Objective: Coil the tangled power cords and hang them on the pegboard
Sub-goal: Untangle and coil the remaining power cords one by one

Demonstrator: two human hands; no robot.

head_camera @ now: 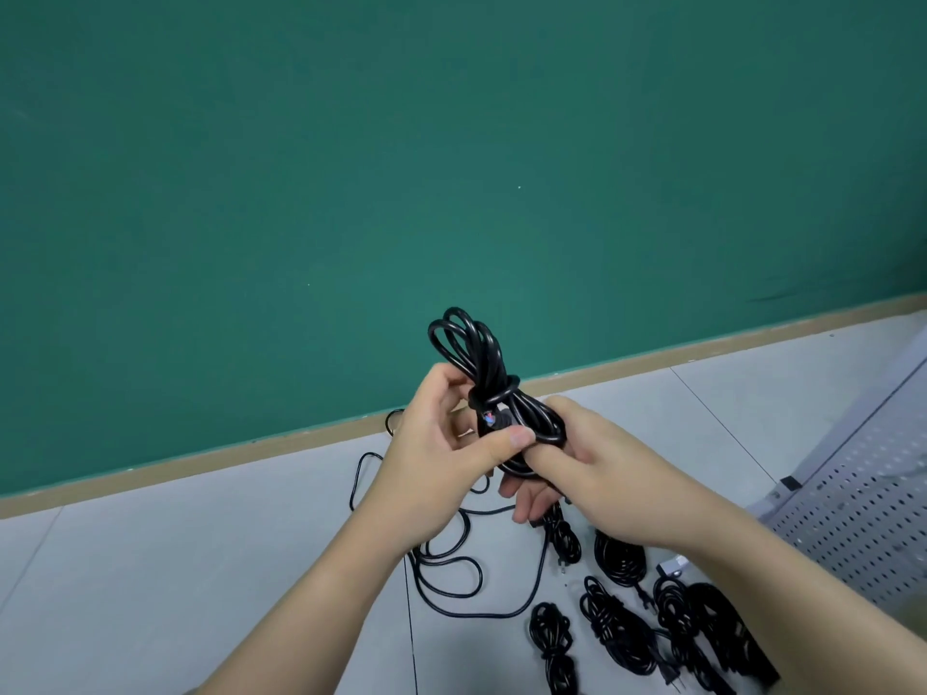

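A black power cord coil [471, 351] is held up in front of the green wall, wrapped around its middle by a turn of its own cable, with a cut end showing coloured wires. My left hand [436, 443] holds the bundle from the left, thumb pressed on the lower loops. My right hand [597, 474] grips the lower loops from the right, fingers curled under them. A loose uncoiled cord [451, 564] sprawls on the floor below. Several coiled cords [619, 554] lie in a group at lower right. The white pegboard [863, 514] leans at the right edge.
The grey tiled floor [150, 594] meets the green wall [301, 168] along a brown baseboard [200, 459]. A small grey object [672, 564] lies beside the coiled cords, near the pegboard's foot.
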